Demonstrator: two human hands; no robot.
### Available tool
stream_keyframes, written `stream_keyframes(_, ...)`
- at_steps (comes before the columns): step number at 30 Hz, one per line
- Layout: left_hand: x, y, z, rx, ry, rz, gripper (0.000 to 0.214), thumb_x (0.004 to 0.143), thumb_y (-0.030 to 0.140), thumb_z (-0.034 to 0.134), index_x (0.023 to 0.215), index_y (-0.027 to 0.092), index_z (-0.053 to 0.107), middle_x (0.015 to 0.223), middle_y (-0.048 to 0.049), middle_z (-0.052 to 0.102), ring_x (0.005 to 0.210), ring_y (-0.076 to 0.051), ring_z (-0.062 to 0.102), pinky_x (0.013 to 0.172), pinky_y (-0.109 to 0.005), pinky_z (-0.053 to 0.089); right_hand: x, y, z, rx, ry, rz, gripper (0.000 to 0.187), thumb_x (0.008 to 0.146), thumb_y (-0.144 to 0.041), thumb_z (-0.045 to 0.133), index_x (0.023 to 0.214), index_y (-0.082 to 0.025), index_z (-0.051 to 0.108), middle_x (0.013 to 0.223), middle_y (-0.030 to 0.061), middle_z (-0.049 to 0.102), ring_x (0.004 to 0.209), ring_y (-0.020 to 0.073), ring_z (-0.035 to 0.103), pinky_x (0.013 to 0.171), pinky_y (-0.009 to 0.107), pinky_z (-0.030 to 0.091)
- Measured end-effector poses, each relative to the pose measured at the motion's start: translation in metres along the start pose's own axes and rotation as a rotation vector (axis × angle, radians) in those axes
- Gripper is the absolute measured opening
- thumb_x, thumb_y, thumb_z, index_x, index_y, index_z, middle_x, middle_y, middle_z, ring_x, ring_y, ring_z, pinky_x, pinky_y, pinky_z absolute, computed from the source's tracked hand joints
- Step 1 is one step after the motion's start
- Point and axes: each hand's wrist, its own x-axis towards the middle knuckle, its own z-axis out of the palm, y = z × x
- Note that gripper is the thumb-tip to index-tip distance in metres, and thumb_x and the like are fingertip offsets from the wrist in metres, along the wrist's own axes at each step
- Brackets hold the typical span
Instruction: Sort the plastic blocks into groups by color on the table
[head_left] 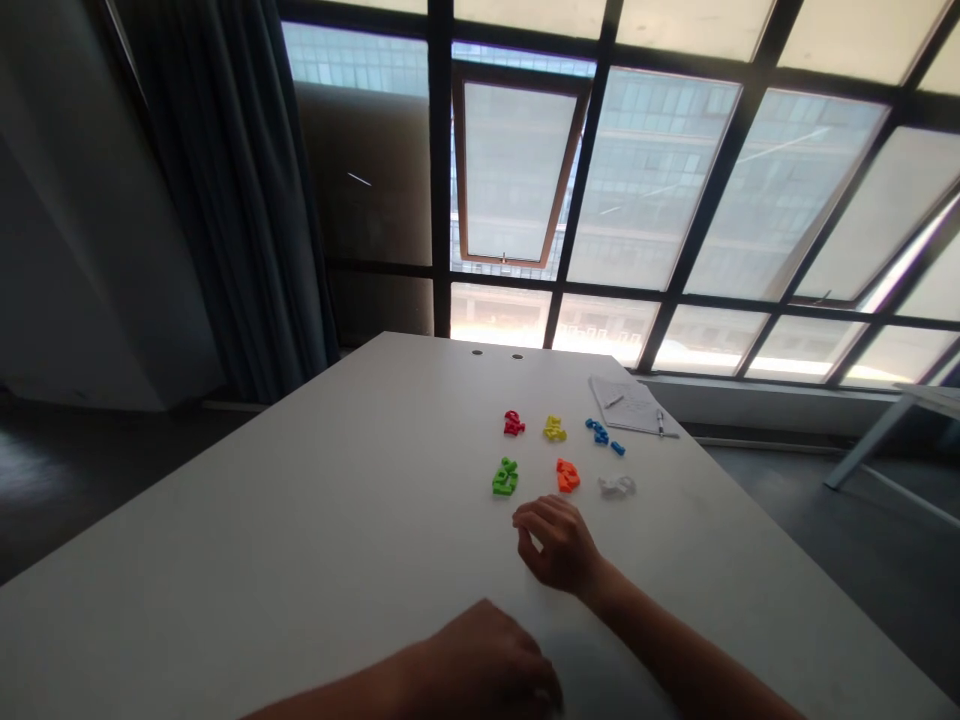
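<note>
My right hand (556, 545) is over the white table (337, 500), just on the near side of the orange pieces (568, 476). Its fingers are curled toward the thumb, with a gap inside the loop and nothing visible in it. Lower down, my left hand (491, 655) is dark and slightly blurred; its fingers fold under, so anything in them is hidden. Small plastic pieces lie in colour groups: green (505, 477) and white (617, 486) beside the orange, with red (514, 423), yellow (555, 429) and blue (598, 431) in a row behind.
Paper sheets (634, 405) with two pens lie near the table's right edge. Two round holes (517, 357) are at the far end. Beyond stand large windows (652, 180) and a dark curtain (225, 190). Another table (930, 400) stands at the right.
</note>
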Motion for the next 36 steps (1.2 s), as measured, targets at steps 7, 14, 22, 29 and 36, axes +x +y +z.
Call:
stream_keyframes(7, -0.037, -0.022, -0.040, 0.270, 0.122, -0.259, 0.051, 0.091, 0.049, 0.061, 0.135, 0.023, 0.060, 0.130, -0.0117, 0.067, 0.121, -0.029, 0.063, 0.107, -0.042, 0.046, -0.046, -0.029, -0.028, -0.074, -0.340, 0.155, 0.079, 0.090, -0.040, 0.066, 0.157, -0.015, 0.033, 0.155, 0.0189, 0.045, 0.143, 0.0358, 0.041, 0.114, 0.055, 0.039)
stream_keyframes(14, -0.060, -0.037, -0.027, 0.268, -0.061, -0.383, 0.101, 0.087, 0.079, 0.048, 0.164, 0.021, 0.018, 0.165, -0.0163, 0.020, 0.151, -0.037, 0.025, 0.124, -0.056, 0.018, -0.067, -0.030, -0.025, -0.017, -0.712, 0.272, 0.096, 0.093, -0.070, 0.050, 0.163, -0.016, 0.014, 0.167, 0.0165, 0.010, 0.155, 0.0359, 0.008, 0.125, 0.060, 0.010)
stream_keyframes(22, -0.057, -0.035, -0.028, 0.261, -0.059, -0.414, 0.104, 0.086, 0.082, 0.046, 0.164, 0.020, 0.014, 0.166, -0.0155, 0.015, 0.152, -0.036, 0.022, 0.125, -0.054, 0.018, -0.055, -0.035, -0.033, 0.025, -0.815, 0.364, 0.098, 0.092, -0.078, 0.042, 0.162, -0.015, 0.013, 0.167, 0.0133, 0.003, 0.155, 0.0328, 0.001, 0.126, 0.054, 0.001)
stream_keyframes(29, -0.056, -0.037, -0.029, 0.260, -0.095, -0.421, 0.100, 0.089, 0.079, 0.044, 0.164, 0.019, 0.016, 0.165, -0.0161, 0.017, 0.153, -0.034, 0.021, 0.125, -0.055, 0.018, -0.055, -0.033, -0.032, 0.045, -0.805, 0.388, 0.098, 0.091, -0.078, 0.045, 0.162, -0.016, 0.018, 0.167, 0.0119, 0.005, 0.155, 0.0320, 0.002, 0.127, 0.053, 0.002)
stream_keyframes(36, -0.058, -0.044, -0.026, 0.276, -0.086, -0.424, 0.095, 0.091, 0.076, 0.044, 0.164, 0.023, 0.014, 0.166, -0.0134, 0.017, 0.152, -0.034, 0.024, 0.125, -0.055, 0.022, -0.057, -0.031, -0.030, 0.052, -0.773, 0.389, 0.095, 0.092, -0.075, 0.047, 0.162, -0.017, 0.019, 0.167, 0.0117, 0.008, 0.155, 0.0321, 0.006, 0.127, 0.053, 0.004)
